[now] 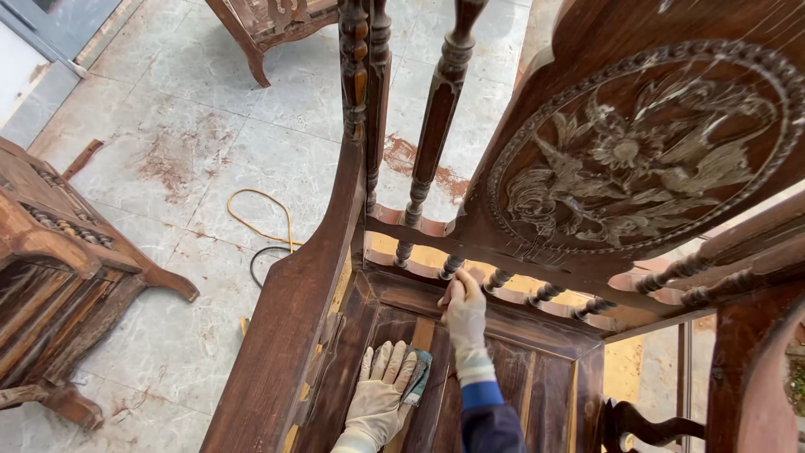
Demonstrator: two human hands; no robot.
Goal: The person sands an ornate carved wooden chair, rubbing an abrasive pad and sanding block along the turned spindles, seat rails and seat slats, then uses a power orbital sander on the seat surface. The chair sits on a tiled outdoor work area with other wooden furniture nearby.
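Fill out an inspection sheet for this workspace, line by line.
Surface: pale tiled floor, reddish dust stains.
Job's things: dark carved wooden chair; blue-green sanding pad on its seat panel.
Clutter: wood strip on floor.
Hands: left hand, gloved, flat on the pad; right hand, gloved, at the spindle rail.
Cables: yellow cord and black cord looped on floor.
Surroundings: other wooden furniture at left and top.

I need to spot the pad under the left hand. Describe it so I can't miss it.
Start at the big carved wooden chair with the oval flower panel, then drop to its seat below the row of small turned spindles. The left hand in a pale glove lies flat there on a sanding pad. It is the only grey-green thing among all the brown wood.
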